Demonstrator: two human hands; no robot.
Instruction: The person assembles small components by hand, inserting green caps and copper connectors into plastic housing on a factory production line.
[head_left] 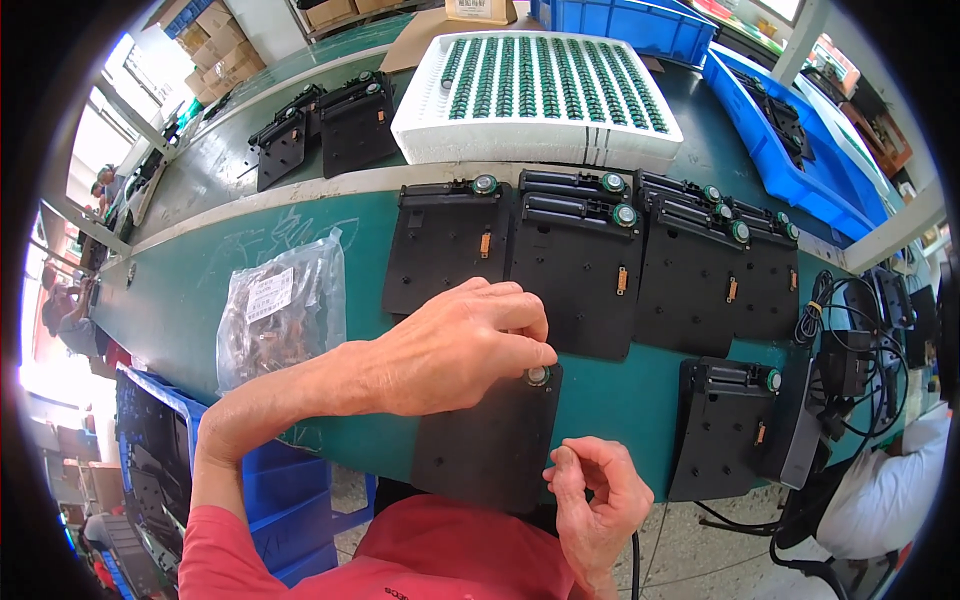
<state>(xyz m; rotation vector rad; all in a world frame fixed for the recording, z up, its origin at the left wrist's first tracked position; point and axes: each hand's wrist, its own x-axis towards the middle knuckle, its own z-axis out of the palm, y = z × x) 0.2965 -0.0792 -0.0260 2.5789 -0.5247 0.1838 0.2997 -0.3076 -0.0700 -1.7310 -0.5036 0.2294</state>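
In the head view, a black panel [487, 450] is seen at the tabletop's [610, 400] edge, below the curled left grip [456, 345] and beside the pinched right grip [600, 490]; whether anything is held cannot be told. It is judged light and stiff, best taken by its sides.

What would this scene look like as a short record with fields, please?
Left hand: curled over the upper end of the nearest black plate; grip hidden
Right hand: thumb and forefinger together, near that plate's right edge; contents unclear
Other black plates: beyond the hands, with round green-rimmed parts
Plastic bag: clear, white label, on the green table
Foam tray: white, rows of green parts
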